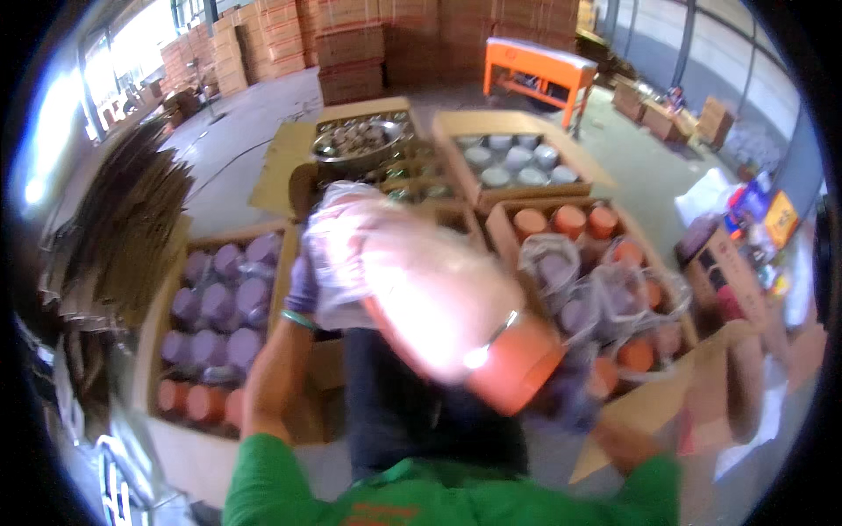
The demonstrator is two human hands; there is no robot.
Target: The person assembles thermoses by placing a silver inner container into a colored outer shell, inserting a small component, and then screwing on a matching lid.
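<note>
A jar (438, 298) with an orange lid (516, 364) hung tilted in mid-air between the left and right cartons, its lid toward the near-left corner of the right one. Clear plastic (338, 241) wrapped its far end. The left hand (303, 282), gloved in purple, was against this wrapping; its fingers were hidden, so how far they were closed, or on what, could not be told. The right hand (566, 399) was a blur just beside the lid; its grip could not be told either.

The left carton (151, 373) held rows of purple lids (217, 300), with a row of orange lids (206, 403) along its near edge. In the right carton (503, 241), orange-lidded jars (568, 221) lined the far edge; purple-lidded and orange-lidded ones filled the rest, several in clear bags (618, 289). The rear carton (456, 149), beyond its far edge, held pale-lidded containers (517, 158). A metal bowl (355, 159) of small pieces, too blurred to name, sat over a divided carton (425, 171).

Flattened cardboard (123, 237) was stacked beyond the left carton's left edge. The grey floor (224, 149) ran back to an orange-framed table (537, 70) and stacked boxes (351, 53).
</note>
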